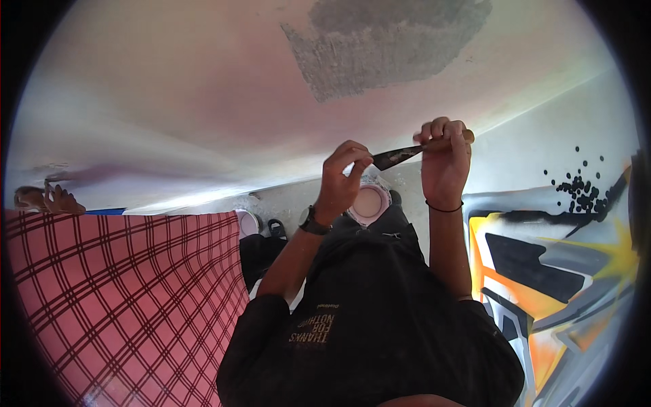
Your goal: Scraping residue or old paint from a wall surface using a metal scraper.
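Observation:
My right hand grips the wooden handle of a putty knife, holding it nearly level before the wall. Its dark blade carries pale smears and points toward my left hand. The left thumb and fingertips pinch the blade's far end. Below the knife, a round bucket holding a pale, creamy material stands close to my legs. A rough grey patch marks the pinkish-white wall above my hands.
At left is another person in a pink checked shirt, with a hand at the wall. A second bucket and a dark sandal are on the floor by that person. Graffiti covers the right-hand wall.

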{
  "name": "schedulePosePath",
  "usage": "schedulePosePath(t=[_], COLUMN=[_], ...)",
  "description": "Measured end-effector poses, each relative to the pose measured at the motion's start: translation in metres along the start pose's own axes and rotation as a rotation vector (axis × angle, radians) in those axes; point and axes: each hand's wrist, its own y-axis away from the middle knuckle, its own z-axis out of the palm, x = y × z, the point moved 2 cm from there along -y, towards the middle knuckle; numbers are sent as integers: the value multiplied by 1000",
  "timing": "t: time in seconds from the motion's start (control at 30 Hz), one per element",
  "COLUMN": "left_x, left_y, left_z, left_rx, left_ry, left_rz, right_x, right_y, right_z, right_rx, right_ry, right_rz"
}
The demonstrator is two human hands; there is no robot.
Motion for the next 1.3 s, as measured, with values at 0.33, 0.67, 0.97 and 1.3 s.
schedulePosePath(t=[0.33, 0.67, 0.97, 1.3], left_x=[13, 37, -25, -22], left_y=[-4, -40, -2, 8], left_z=[-16, -48, -18, -18], left_rx=[158, -148, -134, -82], left_ry=[97, -5, 282, -13], left_rz=[-46, -15, -247, -132], right_x=[-38, -13, -27, -6], right_y=[-30, 19, 32, 45], right_z=[7, -26, -48, -47], right_rx=[-420, -831, -437, -658], right_ry=[-20, 578, 449, 837], right_rz=[367, 689, 635, 595])
